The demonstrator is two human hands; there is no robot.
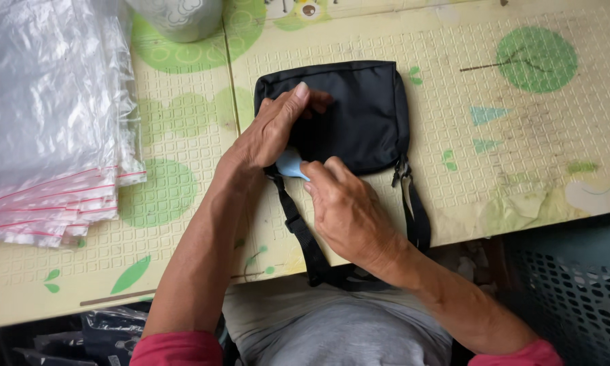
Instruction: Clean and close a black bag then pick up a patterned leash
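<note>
A small black fabric shoulder bag [362, 112] lies flat on a pale yellow patterned mat [515, 176]. Its black strap [298, 227] runs off the mat's near edge toward my lap. My left hand [267, 132] rests on the bag's left side, fingers spread over the fabric, pressing it down. My right hand [345, 207] sits at the bag's near edge and pinches a small light-blue object [291, 164], which touches the bag's lower left corner. Part of that blue object is hidden under both hands.
A thick stack of clear plastic zip bags with red seal lines [47, 122] lies at the left. A grey patterned container [179, 17] stands at the top edge. A dark perforated crate [576, 291] sits at the lower right, below the mat's edge.
</note>
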